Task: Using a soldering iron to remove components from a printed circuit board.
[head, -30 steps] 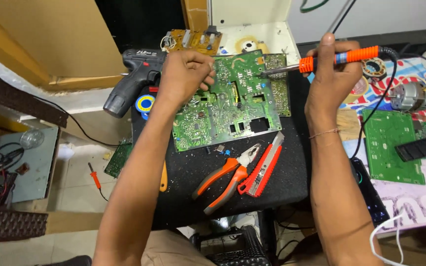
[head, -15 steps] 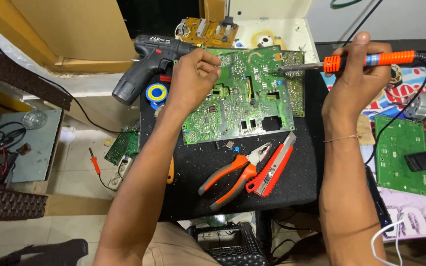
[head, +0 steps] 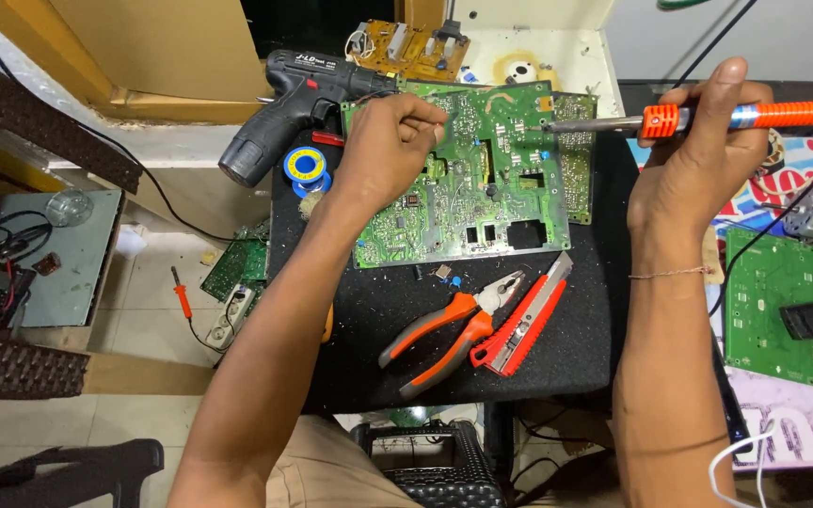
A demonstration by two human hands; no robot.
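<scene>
Two bare hands worked over a green circuit board (head: 482,179) lying flat on a black mat (head: 576,329): the left hand (head: 390,150) pinched at its top edge, while the right hand (head: 698,160), at 3 o'clock, gripped an orange-handled soldering iron (head: 708,119), metal tip touching the board. Pliers (head: 454,325) lay at 6 o'clock.

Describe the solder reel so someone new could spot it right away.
Start at the black mat under the big green circuit board. Beyond its far left corner, below the black drill and near the left hand, lies the solder reel: the only small round blue-and-yellow thing there.
</scene>
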